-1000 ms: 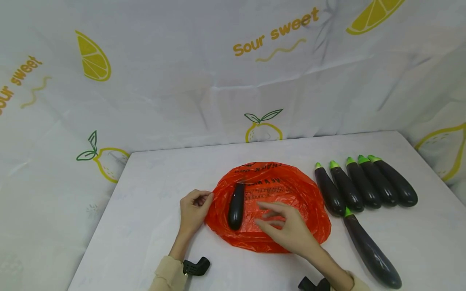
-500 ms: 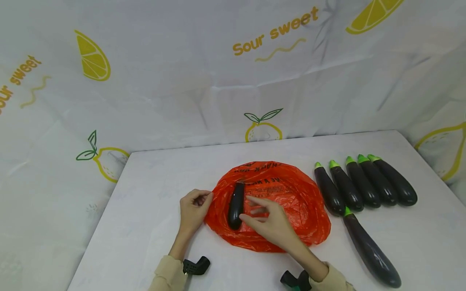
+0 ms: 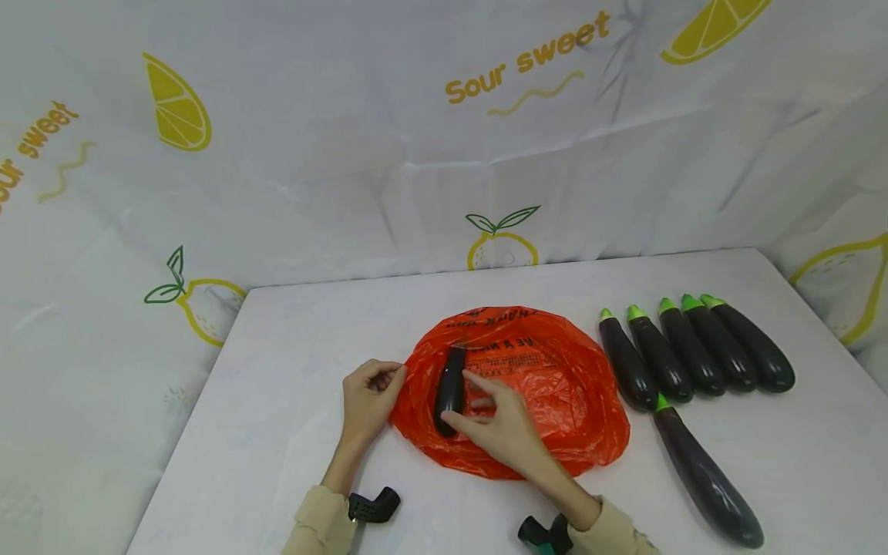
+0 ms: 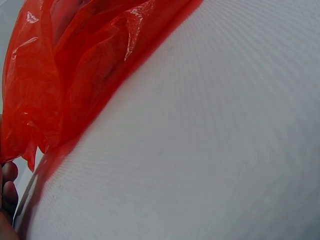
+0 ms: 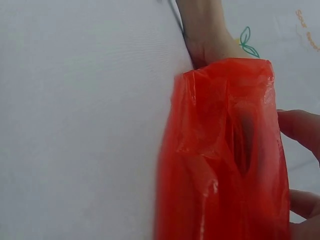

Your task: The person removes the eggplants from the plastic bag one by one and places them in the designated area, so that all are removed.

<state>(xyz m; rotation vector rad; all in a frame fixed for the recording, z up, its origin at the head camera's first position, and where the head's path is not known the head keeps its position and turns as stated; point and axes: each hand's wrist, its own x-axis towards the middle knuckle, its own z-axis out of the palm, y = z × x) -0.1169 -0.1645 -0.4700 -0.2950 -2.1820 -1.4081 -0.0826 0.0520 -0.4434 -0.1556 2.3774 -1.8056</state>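
A red plastic bag (image 3: 555,408) lies spread open on the white table, with a dark eggplant (image 3: 449,393) inside at its left. At the bag's left edge, my left hand (image 3: 370,397) pinches the rim between thumb and fingers. My right hand (image 3: 502,424) is over the bag, thumb and forefinger apart; their tips reach the right side of the eggplant, and I see no firm grip. In the right wrist view, the bag's wall (image 5: 225,175) hides the eggplant and much of the right hand.
To the right of the bag several eggplants (image 3: 683,351) lie side by side, green stem ends away from me. Another eggplant (image 3: 708,478) slants nearer the front. Behind the table (image 3: 298,324) hangs a white cloth (image 3: 333,154) with lemon prints.
My right hand has moved left across the bag to the eggplant inside it. The left hand keeps its place on the rim, and the eggplants have not moved.
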